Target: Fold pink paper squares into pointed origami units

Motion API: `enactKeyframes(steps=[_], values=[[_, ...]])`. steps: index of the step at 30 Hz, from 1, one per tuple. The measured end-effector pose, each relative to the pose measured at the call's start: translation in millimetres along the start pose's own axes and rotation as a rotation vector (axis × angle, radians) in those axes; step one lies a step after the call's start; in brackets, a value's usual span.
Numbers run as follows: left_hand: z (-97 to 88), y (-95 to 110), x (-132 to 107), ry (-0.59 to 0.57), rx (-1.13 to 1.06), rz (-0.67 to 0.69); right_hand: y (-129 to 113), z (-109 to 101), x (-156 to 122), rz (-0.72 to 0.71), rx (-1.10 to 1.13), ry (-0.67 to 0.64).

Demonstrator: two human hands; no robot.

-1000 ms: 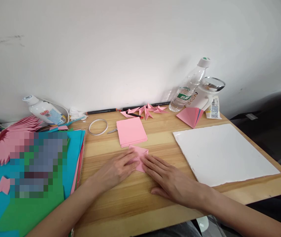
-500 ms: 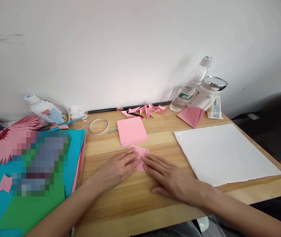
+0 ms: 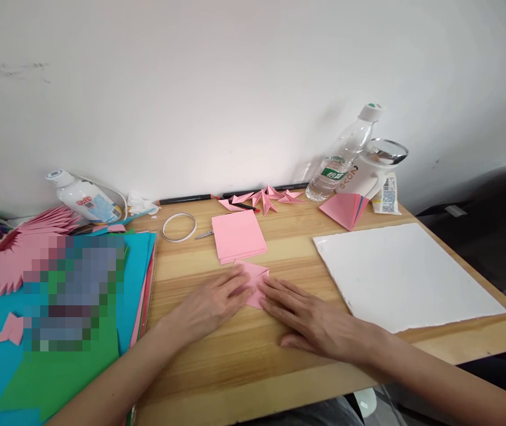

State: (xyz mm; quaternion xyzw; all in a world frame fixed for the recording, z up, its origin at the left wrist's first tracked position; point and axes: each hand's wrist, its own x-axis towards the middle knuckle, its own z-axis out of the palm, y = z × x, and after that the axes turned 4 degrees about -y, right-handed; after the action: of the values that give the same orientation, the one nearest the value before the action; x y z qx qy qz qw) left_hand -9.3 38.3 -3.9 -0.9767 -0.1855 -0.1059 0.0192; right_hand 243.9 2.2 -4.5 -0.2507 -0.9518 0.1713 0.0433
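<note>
A small folded piece of pink paper [image 3: 255, 284] lies flat on the wooden table, with crease lines near its upper right corner. On its left side rest the outstretched fingers of my left hand [image 3: 217, 296]. The fingertips of my right hand [image 3: 308, 316] touch its right edge, that hand lying flat with the thumb apart. Just beyond the piece is a stack of pink paper squares [image 3: 238, 235]. Metal scissor tips [image 3: 204, 235] poke out from the stack's left side.
A roll of white tape [image 3: 179, 227], pens and folded pink pieces [image 3: 264, 199] lie toward the wall. At right are a white board [image 3: 408, 278], a water bottle [image 3: 339, 157] and a mug [image 3: 368, 168]. Coloured sheets [image 3: 88, 378] and a pink fringed paper [image 3: 8, 266] occupy the left.
My right hand has slid slightly right, toward the edge of the folded paper, uncovering more of it. My left hand stays on the paper, and the view has shifted a little.
</note>
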Motion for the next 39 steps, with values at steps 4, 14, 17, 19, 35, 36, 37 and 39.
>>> enactKeyframes(steps=[4, 14, 17, 19, 35, 36, 37, 39], values=[[3.7, 0.1, -1.1, -0.007, -0.015, -0.015, 2.0, -1.5, -0.8, -0.012, -0.004, -0.021], [6.1, 0.1, -3.7, -0.073, -0.073, -0.062, 6.8, -7.9, -1.2, -0.055, 0.015, -0.080], [6.1, -0.7, -3.2, -0.074, -0.076, -0.059, 8.5, -11.8, -0.4, -0.064, 0.040, -0.086], [6.7, -0.8, -3.3, -0.076, -0.076, -0.049, 9.4, -12.9, 0.0, -0.066, 0.056, -0.091], [-3.3, 2.7, 3.1, -0.116, -0.192, -0.129, 9.6, -16.1, 1.2, -0.119, 0.125, -0.039], [-3.4, 3.1, 2.6, -0.129, -0.214, -0.155, 9.7, -16.5, 1.6, -0.123, 0.135, -0.033], [-3.5, 3.3, 2.1, -0.141, -0.237, -0.177, 9.9, -16.7, 2.0, -0.125, 0.143, -0.028], [-3.9, 3.4, 1.5, -0.158, -0.268, -0.205, 10.6, -16.3, 2.6, -0.121, 0.156, -0.023]])
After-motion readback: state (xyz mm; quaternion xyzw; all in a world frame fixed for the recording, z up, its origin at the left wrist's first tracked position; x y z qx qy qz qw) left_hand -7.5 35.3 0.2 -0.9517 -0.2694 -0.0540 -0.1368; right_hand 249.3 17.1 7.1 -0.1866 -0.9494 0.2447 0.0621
